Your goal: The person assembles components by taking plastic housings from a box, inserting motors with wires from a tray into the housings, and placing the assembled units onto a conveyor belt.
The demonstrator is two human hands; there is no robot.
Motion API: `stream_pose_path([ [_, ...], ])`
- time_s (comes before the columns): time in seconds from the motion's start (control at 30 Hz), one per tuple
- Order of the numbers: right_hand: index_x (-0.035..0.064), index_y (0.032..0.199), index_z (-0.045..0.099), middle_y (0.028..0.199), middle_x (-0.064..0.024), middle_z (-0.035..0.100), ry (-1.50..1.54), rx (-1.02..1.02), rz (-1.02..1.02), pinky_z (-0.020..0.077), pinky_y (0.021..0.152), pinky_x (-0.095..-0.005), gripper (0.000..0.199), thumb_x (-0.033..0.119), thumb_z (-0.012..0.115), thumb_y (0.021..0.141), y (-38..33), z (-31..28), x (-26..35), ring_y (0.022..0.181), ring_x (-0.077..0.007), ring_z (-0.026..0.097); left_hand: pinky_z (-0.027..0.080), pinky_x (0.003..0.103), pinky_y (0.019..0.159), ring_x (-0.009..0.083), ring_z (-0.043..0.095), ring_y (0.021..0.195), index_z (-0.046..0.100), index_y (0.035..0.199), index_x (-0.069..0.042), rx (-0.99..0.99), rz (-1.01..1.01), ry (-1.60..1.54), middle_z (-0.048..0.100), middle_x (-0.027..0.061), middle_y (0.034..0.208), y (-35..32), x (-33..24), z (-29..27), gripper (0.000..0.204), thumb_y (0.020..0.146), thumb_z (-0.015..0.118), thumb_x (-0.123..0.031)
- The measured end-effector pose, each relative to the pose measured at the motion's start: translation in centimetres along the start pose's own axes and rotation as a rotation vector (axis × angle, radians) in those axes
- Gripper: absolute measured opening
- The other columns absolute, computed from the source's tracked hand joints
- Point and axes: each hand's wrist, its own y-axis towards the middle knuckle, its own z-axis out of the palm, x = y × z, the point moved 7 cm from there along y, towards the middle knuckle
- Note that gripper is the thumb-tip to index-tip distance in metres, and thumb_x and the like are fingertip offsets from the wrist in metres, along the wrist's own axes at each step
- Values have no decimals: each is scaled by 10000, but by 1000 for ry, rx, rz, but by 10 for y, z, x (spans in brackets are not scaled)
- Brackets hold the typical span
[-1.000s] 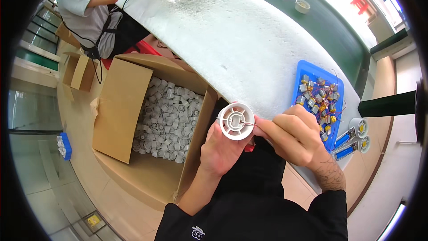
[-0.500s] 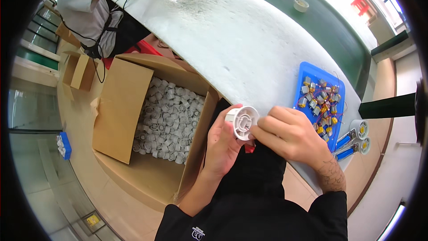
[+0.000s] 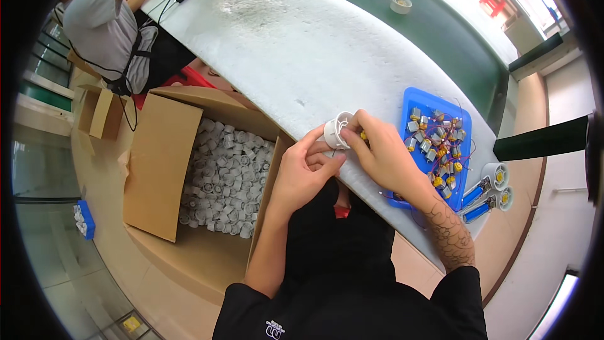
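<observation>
My left hand grips a white round plastic housing over the near edge of the bench, its open side tilted away to the right. My right hand is pinched at the housing's rim. A yellow bit shows by its fingers, like the yellow ends of the small motors in the tray; my fingers hide most of that piece. Just right of this hand lies a blue tray of small silver-and-yellow motors with thin red and dark wires. My right forearm passes over the tray's near corner.
An open cardboard box full of white plastic parts stands at my left. Two white round units with blue cylinders lie beyond the tray. White cups sit on the green strip. A person works at the far left.
Both hands and the housing have moved up toward the bench. The housing has turned, and its open face no longer points at me. A yellow bit now shows by my right fingers.
</observation>
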Motion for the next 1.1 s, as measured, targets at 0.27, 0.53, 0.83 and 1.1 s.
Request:
stream_pose_path([
  [0.27,-43,961,552,893,-250,642,69,28,32,495,718,-457,149,102,584,956,1,-3,-2,837,-434,632,537,240,598,103,676,637,743,997,29,-492,193,428,737,87,796,-19,-4,-19,148,894,750,-77],
  [0.53,-17,1051,640,1002,-226,589,-71,44,-70,493,814,-445,160,74,599,925,3,4,15,928,-410,601,591,261,695,146,707,833,707,899,22,-638,701,743,721,108,980,-43,-20,-12,132,810,806,24],
  [0.83,-15,940,696,878,-194,628,-71,-22,-22,519,734,-422,141,100,685,860,5,14,17,811,-386,639,576,245,678,158,704,820,705,914,21,-561,676,638,727,120,992,-56,4,-23,151,800,798,58],
  [1.1,-8,933,693,881,-161,644,18,3,-3,539,695,-370,138,62,721,818,8,8,22,788,-293,662,589,232,786,140,683,956,627,963,53,-570,602,419,686,170,1123,-49,11,-25,135,872,710,107],
])
